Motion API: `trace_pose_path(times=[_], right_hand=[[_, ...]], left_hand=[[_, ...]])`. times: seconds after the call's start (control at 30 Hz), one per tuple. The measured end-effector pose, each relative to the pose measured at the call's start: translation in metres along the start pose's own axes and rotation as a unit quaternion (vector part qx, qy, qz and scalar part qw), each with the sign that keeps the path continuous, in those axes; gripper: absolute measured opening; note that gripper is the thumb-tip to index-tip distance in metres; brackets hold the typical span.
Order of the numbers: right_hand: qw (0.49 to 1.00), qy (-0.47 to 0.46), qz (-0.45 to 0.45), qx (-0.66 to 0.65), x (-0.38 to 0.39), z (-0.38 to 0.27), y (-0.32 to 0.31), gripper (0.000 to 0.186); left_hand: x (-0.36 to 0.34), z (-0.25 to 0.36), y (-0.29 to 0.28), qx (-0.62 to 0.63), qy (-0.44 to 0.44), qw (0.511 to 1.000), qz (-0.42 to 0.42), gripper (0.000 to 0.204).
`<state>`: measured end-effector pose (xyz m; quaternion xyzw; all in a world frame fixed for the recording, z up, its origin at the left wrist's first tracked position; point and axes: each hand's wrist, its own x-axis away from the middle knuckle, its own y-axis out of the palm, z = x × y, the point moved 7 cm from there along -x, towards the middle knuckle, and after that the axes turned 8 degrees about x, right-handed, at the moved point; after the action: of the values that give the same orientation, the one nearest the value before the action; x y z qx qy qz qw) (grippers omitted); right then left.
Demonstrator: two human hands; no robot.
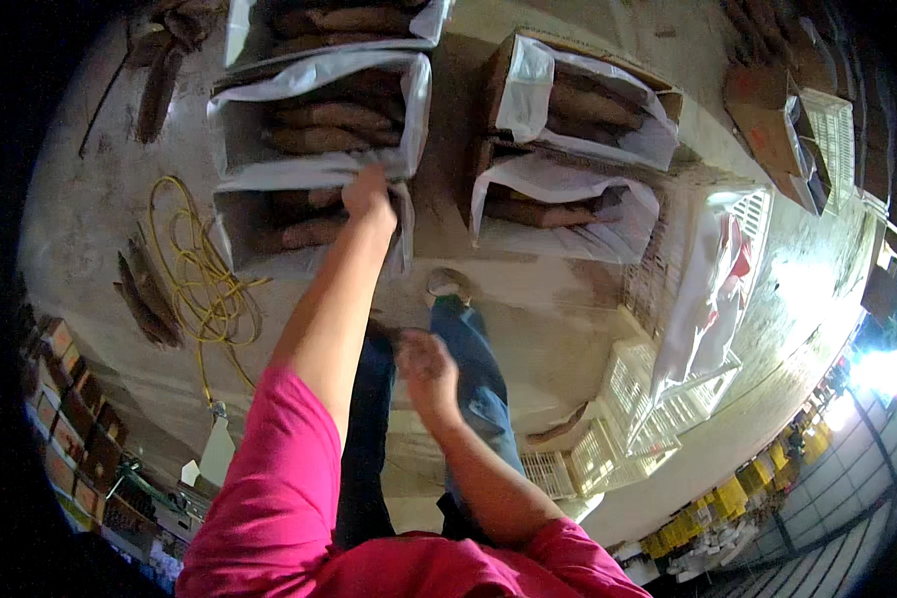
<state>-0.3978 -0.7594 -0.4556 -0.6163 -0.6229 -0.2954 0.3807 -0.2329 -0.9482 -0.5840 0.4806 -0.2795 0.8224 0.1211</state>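
My left hand reaches out to the right end of the rim between two boxes lined with white plastic. It is at the liner; blur smears its fingers, so their grip is unclear. The nearer lined box lies under my left forearm and holds long brown pieces. Just beyond, the middle lined box holds more long brown pieces laid side by side. My right hand hangs in front of my jeans, apart from the boxes, its fingers blurred. No object shows in it.
Two more lined boxes with brown pieces stand to the right. A coiled yellow cord and brown pieces lie on the floor at left. White plastic crates stand at right. My shoe is near the boxes.
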Motion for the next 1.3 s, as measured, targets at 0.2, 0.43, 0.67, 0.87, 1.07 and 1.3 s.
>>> trace_pose_path(times=[0.2,0.43,0.67,0.87,1.07,1.3], right_hand=[[0.988,-0.043,0.006,0.146,-0.114,-0.028,-0.006,0.068],[0.910,0.089,-0.194,-0.356,-0.160,-0.019,0.073,0.088],[0.924,0.051,-0.270,-0.267,-0.054,-0.049,0.054,0.067],[0.931,0.118,-0.273,-0.211,0.089,-0.106,0.007,0.060],[0.885,0.113,-0.448,-0.060,0.224,-0.198,0.028,0.052],[0.856,0.095,-0.488,0.138,0.297,-0.212,0.116,0.059]], left_hand=[[0.012,0.002,-0.110,0.105,-0.010,0.985,-0.135,0.005],[0.020,0.020,-0.206,-0.091,0.072,0.959,-0.259,0.025],[0.080,0.003,-0.268,-0.245,0.371,0.842,-0.306,0.026],[0.240,0.020,-0.349,-0.219,0.266,0.905,-0.250,0.022],[0.413,0.062,-0.476,0.017,0.126,0.983,-0.136,0.036],[0.502,0.051,-0.599,0.160,0.093,0.983,-0.002,0.041]])
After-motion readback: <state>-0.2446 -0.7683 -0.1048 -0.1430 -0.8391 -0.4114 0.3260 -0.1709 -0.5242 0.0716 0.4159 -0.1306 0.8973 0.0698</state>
